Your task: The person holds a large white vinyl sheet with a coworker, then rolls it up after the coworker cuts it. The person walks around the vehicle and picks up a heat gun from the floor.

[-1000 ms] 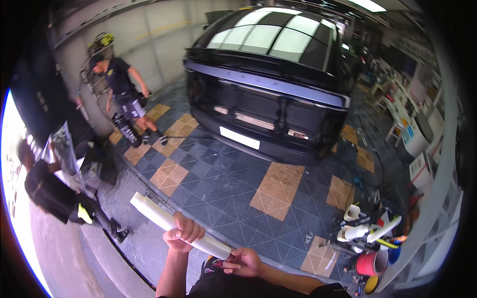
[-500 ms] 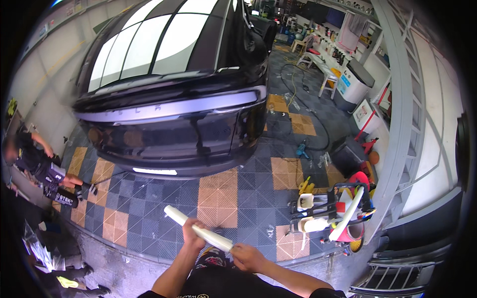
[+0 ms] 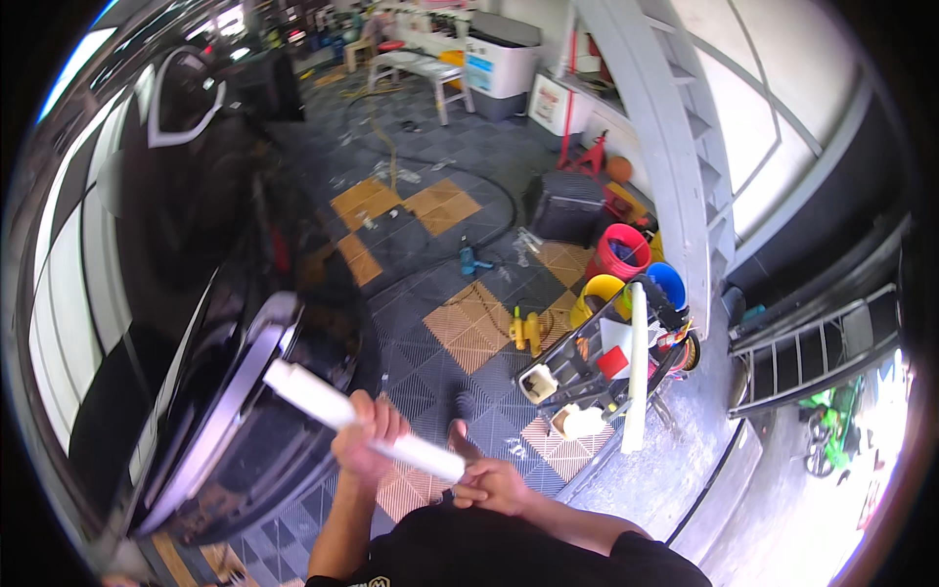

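Note:
A white roll (image 3: pixel 311 399), long and tube-like, slants across the front of my body. My left hand (image 3: pixel 367 435) is wrapped around its middle, fingers closed. At the lower right end, my right hand (image 3: pixel 491 485) grips it with curled fingers. The roll's far end reaches toward the rear of a black car (image 3: pixel 254 440) at the left. What the roll is made of cannot be told.
At the right stands a cart (image 3: pixel 606 362) with bottles and another long white roll (image 3: pixel 638 372). Behind it are yellow, red and blue buckets (image 3: pixel 620 251). A teal power tool (image 3: pixel 471 257) and a hose lie on the tiled floor. A grey staircase (image 3: pixel 675 147) rises beyond.
My view has swung to the right, so the car now sits at the left and the cart nearer the middle. Both hands still hold the roll. The other person has left the view.

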Action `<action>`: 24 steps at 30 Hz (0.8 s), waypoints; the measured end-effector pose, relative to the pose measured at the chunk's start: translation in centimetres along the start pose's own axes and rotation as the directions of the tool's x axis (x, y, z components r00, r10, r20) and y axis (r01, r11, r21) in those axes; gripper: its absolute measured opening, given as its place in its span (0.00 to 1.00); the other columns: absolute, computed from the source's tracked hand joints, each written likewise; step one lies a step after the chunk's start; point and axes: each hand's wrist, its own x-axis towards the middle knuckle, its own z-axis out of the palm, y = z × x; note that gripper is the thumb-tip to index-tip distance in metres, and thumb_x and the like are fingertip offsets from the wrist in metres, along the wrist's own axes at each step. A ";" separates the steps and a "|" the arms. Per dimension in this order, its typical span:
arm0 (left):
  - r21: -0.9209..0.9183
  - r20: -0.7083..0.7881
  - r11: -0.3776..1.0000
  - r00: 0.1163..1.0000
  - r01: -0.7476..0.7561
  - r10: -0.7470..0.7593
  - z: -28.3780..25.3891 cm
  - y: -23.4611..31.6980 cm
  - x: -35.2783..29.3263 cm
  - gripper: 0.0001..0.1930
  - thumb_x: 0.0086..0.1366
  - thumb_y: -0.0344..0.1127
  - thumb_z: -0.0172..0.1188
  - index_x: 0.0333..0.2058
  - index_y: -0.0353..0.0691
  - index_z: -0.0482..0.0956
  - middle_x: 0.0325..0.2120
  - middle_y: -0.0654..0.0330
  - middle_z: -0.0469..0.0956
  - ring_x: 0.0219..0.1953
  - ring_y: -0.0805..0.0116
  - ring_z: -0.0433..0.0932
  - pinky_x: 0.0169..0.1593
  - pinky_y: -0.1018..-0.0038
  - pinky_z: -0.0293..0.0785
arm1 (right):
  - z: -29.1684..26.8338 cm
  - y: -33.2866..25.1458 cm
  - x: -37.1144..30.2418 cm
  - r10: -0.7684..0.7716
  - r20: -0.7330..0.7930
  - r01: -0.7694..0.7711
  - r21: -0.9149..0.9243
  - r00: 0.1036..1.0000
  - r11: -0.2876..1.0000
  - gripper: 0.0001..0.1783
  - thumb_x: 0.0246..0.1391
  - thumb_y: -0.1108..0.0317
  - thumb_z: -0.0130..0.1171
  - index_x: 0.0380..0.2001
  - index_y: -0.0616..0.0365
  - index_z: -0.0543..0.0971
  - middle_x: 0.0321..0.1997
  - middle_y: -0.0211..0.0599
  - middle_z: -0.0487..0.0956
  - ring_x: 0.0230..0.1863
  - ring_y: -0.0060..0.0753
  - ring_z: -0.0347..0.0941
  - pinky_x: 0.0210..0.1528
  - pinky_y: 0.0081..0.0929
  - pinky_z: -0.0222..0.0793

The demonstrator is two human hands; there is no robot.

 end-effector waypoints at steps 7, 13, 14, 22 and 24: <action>0.258 0.623 0.925 0.685 0.278 -0.379 -0.4 0.8 21.4 0.08 0.54 0.28 0.65 0.25 0.41 0.72 0.14 0.61 0.73 0.14 0.70 0.70 0.24 0.70 0.68 | 4.4 -12.9 7.2 -0.059 0.066 0.051 0.118 0.996 0.992 0.08 0.59 0.66 0.45 0.33 0.55 0.72 0.22 0.25 0.66 0.19 0.25 0.57 0.37 0.32 0.60; -0.069 -0.342 0.961 0.898 0.269 -0.276 -8.4 -3.4 31.3 0.06 0.60 0.31 0.56 0.30 0.49 0.67 0.18 0.71 0.60 0.23 0.77 0.62 0.34 0.74 0.64 | 7.6 -22.1 10.2 -0.590 -0.196 0.532 -0.282 0.783 0.799 0.11 0.58 0.68 0.48 0.39 0.62 0.75 0.29 0.26 0.74 0.28 0.30 0.69 0.39 0.31 0.65; -0.251 -0.447 0.931 0.821 0.265 -0.355 -10.4 -3.9 32.6 0.08 0.60 0.30 0.56 0.25 0.47 0.66 0.18 0.71 0.61 0.22 0.78 0.63 0.35 0.75 0.66 | 7.9 -23.3 11.0 -0.712 -0.137 0.517 -0.596 0.688 0.615 0.10 0.55 0.74 0.52 0.39 0.65 0.76 0.27 0.33 0.76 0.30 0.37 0.74 0.37 0.31 0.69; -0.464 -0.788 0.868 0.364 0.178 -0.496 -25.4 -4.1 44.3 0.13 0.54 0.30 0.61 0.18 0.47 0.65 0.15 0.65 0.67 0.18 0.70 0.68 0.30 0.71 0.73 | 5.9 -39.6 24.0 -0.522 0.528 0.097 -0.760 0.670 -0.643 0.07 0.49 0.79 0.59 0.34 0.66 0.78 0.27 0.42 0.80 0.26 0.41 0.76 0.30 0.32 0.73; -0.373 -0.803 0.912 0.434 0.170 -0.409 -26.9 -1.9 49.5 0.09 0.56 0.31 0.62 0.22 0.43 0.70 0.17 0.63 0.69 0.20 0.66 0.71 0.31 0.67 0.74 | 6.7 -43.2 28.4 -0.609 0.309 0.149 -0.943 0.731 -0.299 0.08 0.49 0.78 0.58 0.34 0.66 0.78 0.27 0.40 0.80 0.23 0.37 0.74 0.28 0.30 0.71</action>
